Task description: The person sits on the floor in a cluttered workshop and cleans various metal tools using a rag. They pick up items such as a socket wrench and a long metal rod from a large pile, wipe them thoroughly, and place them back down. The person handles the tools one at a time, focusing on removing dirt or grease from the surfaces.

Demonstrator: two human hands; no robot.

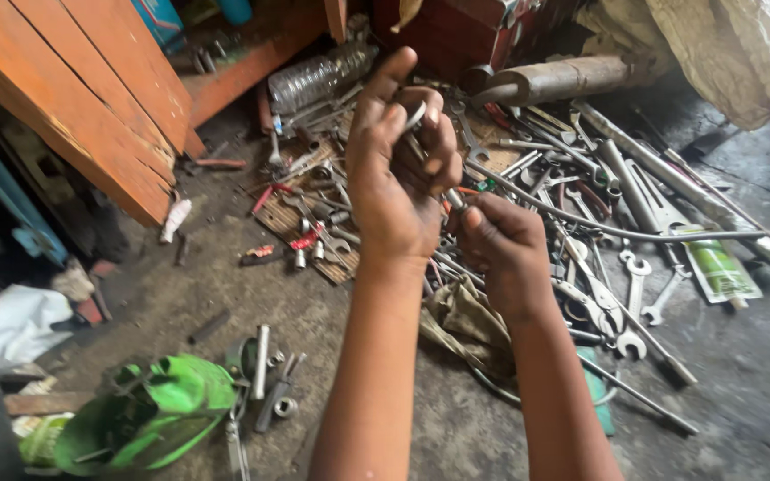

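Forearms: both rise from the bottom edge, bare, angled up and slightly toward each other, meeting above the heap of tools.
Green casing (149, 419): lies on the floor at lower left, nearest the camera, with a few sockets and short metal rods just beside it.
Rag (465, 325): crumpled, dirty cloth on the floor under the right forearm.
Right hand (503, 249): lower of the two, back of the hand toward the camera, fingers curled together into a fist around the lower end of a slim metal wrench (430, 156).
Left hand (396, 174): raised higher, palm turned toward the right hand, thumb pointing straight up; its fingers (438, 134) are bent over and clamped on the upper end of the same wrench.
Wrench position: held in the air between both hands, above the tool pile, its shaft mostly hidden by the fingers.
Tool pile (581, 223): spanners, pliers, rods and a thin dark cable spread over the concrete floor (741, 374) behind and right of the hands.
Green tube (717, 267): lies flat among the spanners at right.
Plastic bottle (318, 76): clear, on its side beyond the pile.
Orange planks (82, 80): lean at upper left.
Metal pipe (563, 78): rusty, at the far back.
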